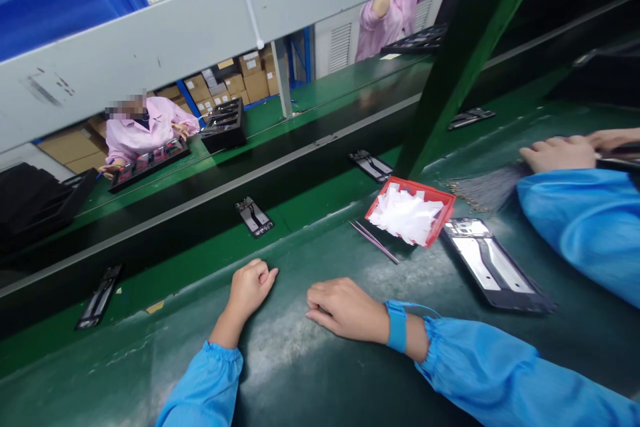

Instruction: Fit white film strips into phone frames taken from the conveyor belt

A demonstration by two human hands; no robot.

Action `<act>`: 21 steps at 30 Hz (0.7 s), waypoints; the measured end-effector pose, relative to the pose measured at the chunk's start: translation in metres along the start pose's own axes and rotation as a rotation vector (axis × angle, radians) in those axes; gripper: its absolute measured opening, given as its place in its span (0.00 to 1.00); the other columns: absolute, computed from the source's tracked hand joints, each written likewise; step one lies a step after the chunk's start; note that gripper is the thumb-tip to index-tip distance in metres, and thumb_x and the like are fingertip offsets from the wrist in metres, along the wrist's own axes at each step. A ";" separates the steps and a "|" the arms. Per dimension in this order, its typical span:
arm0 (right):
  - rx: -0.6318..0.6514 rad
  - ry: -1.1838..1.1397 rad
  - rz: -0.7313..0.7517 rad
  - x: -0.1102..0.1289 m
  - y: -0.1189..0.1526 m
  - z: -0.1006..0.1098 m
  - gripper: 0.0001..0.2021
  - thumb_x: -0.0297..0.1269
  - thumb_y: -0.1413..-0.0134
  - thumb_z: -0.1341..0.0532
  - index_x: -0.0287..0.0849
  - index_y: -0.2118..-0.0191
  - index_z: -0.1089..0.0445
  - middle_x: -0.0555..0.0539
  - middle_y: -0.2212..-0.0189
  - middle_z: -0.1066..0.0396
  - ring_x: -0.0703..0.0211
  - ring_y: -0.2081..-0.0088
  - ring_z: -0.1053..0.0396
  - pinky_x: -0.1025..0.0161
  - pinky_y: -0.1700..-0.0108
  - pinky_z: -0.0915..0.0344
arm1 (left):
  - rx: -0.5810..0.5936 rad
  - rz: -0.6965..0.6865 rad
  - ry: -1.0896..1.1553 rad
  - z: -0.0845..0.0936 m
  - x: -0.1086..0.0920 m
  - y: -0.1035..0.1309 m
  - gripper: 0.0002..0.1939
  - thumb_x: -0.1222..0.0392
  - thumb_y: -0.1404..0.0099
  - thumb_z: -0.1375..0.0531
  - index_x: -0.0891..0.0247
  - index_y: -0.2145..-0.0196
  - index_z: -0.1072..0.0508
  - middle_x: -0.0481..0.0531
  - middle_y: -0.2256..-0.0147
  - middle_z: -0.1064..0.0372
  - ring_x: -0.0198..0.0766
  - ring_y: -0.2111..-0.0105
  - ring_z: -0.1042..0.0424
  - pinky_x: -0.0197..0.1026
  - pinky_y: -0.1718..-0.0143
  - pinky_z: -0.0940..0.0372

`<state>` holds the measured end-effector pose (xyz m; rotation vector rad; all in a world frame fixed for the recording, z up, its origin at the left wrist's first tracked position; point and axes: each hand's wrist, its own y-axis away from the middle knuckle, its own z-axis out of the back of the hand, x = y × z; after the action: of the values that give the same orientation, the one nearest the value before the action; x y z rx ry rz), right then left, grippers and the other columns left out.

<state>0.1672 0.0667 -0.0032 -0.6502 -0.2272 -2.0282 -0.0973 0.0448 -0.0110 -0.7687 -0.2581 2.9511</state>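
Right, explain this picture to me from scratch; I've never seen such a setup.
There's no machine here: one camera, worn on a person's head, looks forward and down. The wearer's bare hands are the left hand and the right hand, which has a blue wristband. Both are loosely curled at the green bench; nothing shows held. Beyond the right hand lie tweezers and a red tray of white slips, with a phone-like device beside it. The hand at far right is a co-worker's.
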 end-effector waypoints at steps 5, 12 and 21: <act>0.008 0.006 -0.002 0.001 0.000 0.002 0.08 0.35 0.33 0.33 0.43 0.65 0.30 0.50 0.65 0.25 0.57 0.65 0.29 0.63 0.63 0.43 | -0.013 -0.008 0.006 -0.001 0.001 0.001 0.23 0.52 0.29 0.43 0.60 0.79 0.46 0.47 0.77 0.43 0.34 0.76 0.42 0.38 0.70 0.51; 0.011 0.016 0.005 0.000 0.000 0.002 0.09 0.33 0.34 0.31 0.42 0.65 0.30 0.51 0.66 0.25 0.57 0.66 0.29 0.63 0.64 0.44 | -0.014 -0.012 0.007 0.000 -0.001 0.001 0.23 0.53 0.29 0.43 0.61 0.79 0.46 0.46 0.77 0.43 0.34 0.76 0.42 0.38 0.70 0.51; -0.009 0.013 0.011 -0.001 0.000 -0.001 0.09 0.32 0.35 0.29 0.42 0.65 0.30 0.52 0.66 0.26 0.58 0.66 0.29 0.63 0.64 0.44 | 0.008 -0.006 -0.004 0.000 0.000 0.001 0.23 0.53 0.29 0.44 0.61 0.79 0.46 0.46 0.77 0.44 0.34 0.76 0.42 0.38 0.70 0.51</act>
<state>0.1676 0.0671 -0.0051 -0.6419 -0.2063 -2.0231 -0.0970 0.0440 -0.0108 -0.7599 -0.2488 2.9461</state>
